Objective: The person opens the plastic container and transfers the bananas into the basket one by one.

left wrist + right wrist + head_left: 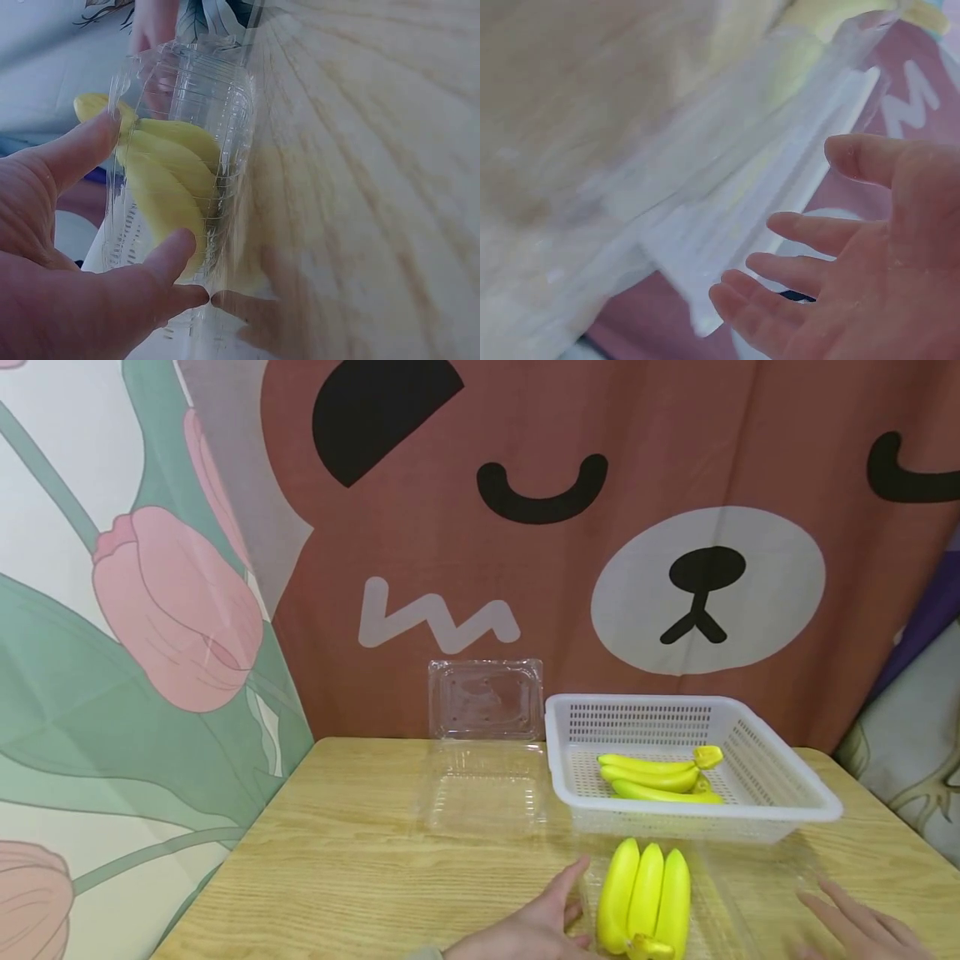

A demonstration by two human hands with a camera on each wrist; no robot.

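Observation:
Three yellow bananas (645, 897), joined at the stem, lie in a clear plastic clamshell box (716, 935) at the table's front. At the box's left side is my left hand (528, 922); in the left wrist view its thumb and extended fingers (169, 255) rest against the clear wall, beside the bananas (169, 165). My right hand (862, 922) is to the right of the box, near its transparent lid side. Its fingers are spread and nothing is in its palm in the right wrist view.
A white plastic basket (813, 806) behind the box holds another bunch of bananas (652, 777). To its left, a second clear clamshell box (483, 789) stands with its lid raised. A curtain with a bear print (420, 543) hangs behind the wooden table (330, 868).

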